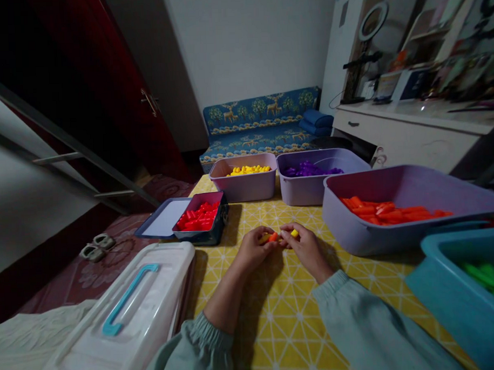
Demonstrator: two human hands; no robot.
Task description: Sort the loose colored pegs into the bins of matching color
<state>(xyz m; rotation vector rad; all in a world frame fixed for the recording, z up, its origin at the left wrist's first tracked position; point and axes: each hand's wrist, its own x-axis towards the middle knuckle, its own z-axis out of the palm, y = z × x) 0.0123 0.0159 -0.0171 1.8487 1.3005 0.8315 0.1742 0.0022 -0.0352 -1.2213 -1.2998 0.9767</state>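
left hand (253,251) and right hand (307,252) narrow, close together over yellow patterned tablecloth (276,335); fingertips pinch small orange and yellow plastic pieces (279,237) between them, kept low, steady.

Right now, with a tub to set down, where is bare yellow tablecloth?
Bare cloth lies between your forearms, below your left hand and right hand. A narrow strip runs beside the black tray of red pieces. The far end and right are crowded: lilac tubs, teal bin.

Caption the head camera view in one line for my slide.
Left hand and right hand hold an orange piece and a yellow piece over a yellow patterned tablecloth beside plastic tubs.
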